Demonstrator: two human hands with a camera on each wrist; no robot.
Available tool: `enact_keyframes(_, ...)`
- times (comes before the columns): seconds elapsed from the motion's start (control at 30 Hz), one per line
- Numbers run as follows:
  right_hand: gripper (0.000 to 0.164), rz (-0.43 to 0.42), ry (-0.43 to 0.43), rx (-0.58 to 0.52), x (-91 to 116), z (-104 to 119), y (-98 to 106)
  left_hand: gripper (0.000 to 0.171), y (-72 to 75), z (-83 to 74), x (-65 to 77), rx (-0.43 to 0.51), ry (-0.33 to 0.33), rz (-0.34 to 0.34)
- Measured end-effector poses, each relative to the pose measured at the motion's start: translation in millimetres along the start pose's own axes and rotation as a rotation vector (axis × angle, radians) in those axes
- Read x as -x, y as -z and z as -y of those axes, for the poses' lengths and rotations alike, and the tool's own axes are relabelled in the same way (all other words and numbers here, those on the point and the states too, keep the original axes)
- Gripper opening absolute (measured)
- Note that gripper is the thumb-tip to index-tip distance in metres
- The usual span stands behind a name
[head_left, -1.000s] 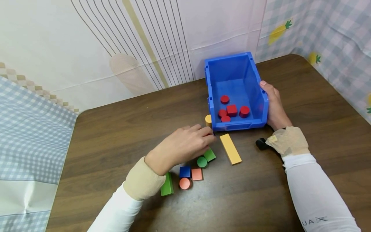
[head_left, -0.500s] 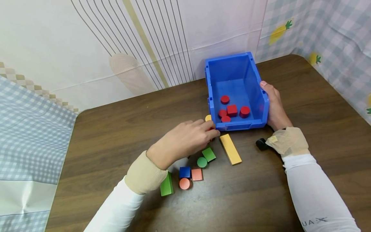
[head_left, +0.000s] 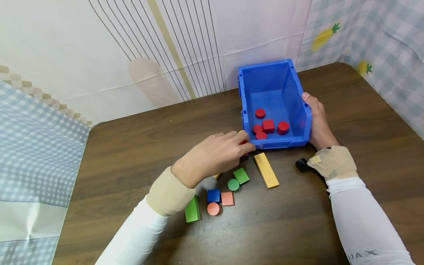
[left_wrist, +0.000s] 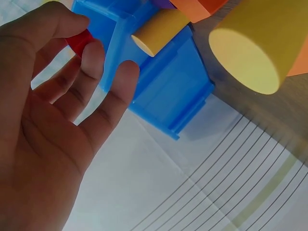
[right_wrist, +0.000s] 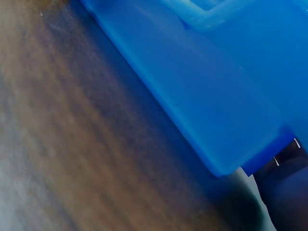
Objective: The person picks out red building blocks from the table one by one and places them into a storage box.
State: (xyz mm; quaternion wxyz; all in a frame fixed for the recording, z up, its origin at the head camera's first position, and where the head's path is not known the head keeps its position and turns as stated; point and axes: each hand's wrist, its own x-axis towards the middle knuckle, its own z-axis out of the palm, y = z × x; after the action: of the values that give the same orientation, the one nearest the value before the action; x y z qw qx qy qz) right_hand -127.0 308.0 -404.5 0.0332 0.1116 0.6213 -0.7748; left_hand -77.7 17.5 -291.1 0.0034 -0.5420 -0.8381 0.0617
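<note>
My left hand (head_left: 215,154) pinches a small red block (left_wrist: 79,42) between thumb and fingertips, at the near left corner of the blue bin (head_left: 276,143). Much of that block is hidden by the fingers. My right hand (head_left: 318,123) grips the bin's right wall, thumb on the rim. Inside the bin lie a red cube (head_left: 268,126) and several red round blocks, one of them a red cylinder (head_left: 283,127). A yellow cylinder (left_wrist: 161,31) stands against the bin's left side, mostly behind my left hand in the head view.
In front of the bin lies a long yellow block (head_left: 266,170). Nearer are a green square block (head_left: 241,176), a green round block (head_left: 233,185), a blue block (head_left: 213,195), a pink square block (head_left: 227,198), a pink round block (head_left: 213,209) and a long green block (head_left: 192,209).
My left hand has moved slightly right and up to the bin's near left corner, and the red block now shows at its fingers. My right hand keeps its grip on the bin.
</note>
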Motion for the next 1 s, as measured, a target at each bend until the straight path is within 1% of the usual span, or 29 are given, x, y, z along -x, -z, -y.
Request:
enact_keyframes(0.07,0.075,-0.005,0.002,-0.018,0,-1,1,0.033,-0.2,-0.4,-1.2,0.012,0.002,0.006)
enact_keyframes(0.3,0.076,-0.005,0.011,0.003,3,-2,3,0.034,1.7,-1.9,-4.1,0.066,0.013,0.052)
enact_keyframes(0.47,0.074,0.011,0.021,-0.007,3,0,2,0.037,7.8,-2.6,-3.3,0.123,0.064,0.044)
enact_keyframes(0.6,0.073,0.020,0.030,-0.005,0,5,-1,0.038,12.1,-3.1,-3.7,0.134,0.109,0.028)
enact_keyframes(0.7,0.074,0.015,0.017,0.013,-2,7,-2,0.036,12.3,-4.2,-4.1,0.128,0.125,0.019)
enact_keyframes(0.8,0.074,0.011,0.000,0.008,-3,7,-3,0.038,11.3,-5.2,-4.2,0.139,0.137,0.012)
enact_keyframes(0.9,0.075,-0.002,-0.009,0.008,-3,5,-2,0.040,9.7,-5.6,-3.9,0.173,0.153,0.014)
enact_keyframes(1.0,0.076,-0.007,-0.015,0.008,-1,0,-2,0.041,6.7,-6.3,-0.2,0.208,0.172,0.023)
